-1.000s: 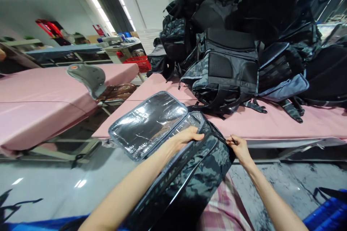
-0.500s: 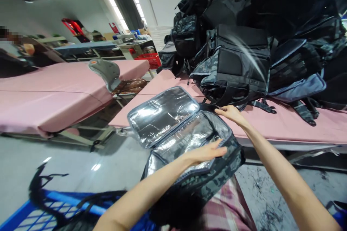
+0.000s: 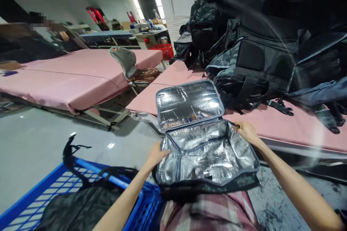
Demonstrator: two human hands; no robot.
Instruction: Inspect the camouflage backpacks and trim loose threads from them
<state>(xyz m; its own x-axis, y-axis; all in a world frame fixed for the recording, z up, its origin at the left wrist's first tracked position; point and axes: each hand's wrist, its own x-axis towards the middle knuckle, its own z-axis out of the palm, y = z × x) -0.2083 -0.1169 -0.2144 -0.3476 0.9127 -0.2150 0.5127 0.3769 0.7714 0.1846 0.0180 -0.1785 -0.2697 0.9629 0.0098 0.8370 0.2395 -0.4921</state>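
An insulated bag [image 3: 206, 158] with a shiny silver lining and dark camouflage outside lies open on my lap, its mouth facing up. The lid [image 3: 189, 103], also lined in silver, is folded back toward the pink table. My left hand [image 3: 157, 154] grips the left wall, thumb on the inner side and fingers hidden outside. At the far right corner my right hand [image 3: 246, 132] is closed on the rim, where a thin dark piece shows at its fingertips; I cannot tell what that piece is.
Many black and camouflage backpacks [image 3: 252, 61] are heaped on the pink table [image 3: 276, 124] ahead. A blue basket [image 3: 51, 180] holding dark bags stands at my left. Beyond are a grey chair [image 3: 123, 59], another pink table [image 3: 70, 75] and a red crate [image 3: 165, 50].
My left hand has moved from above the bag's near right side to its left wall. The bag has turned, its opening spread wider. The view has swung left.
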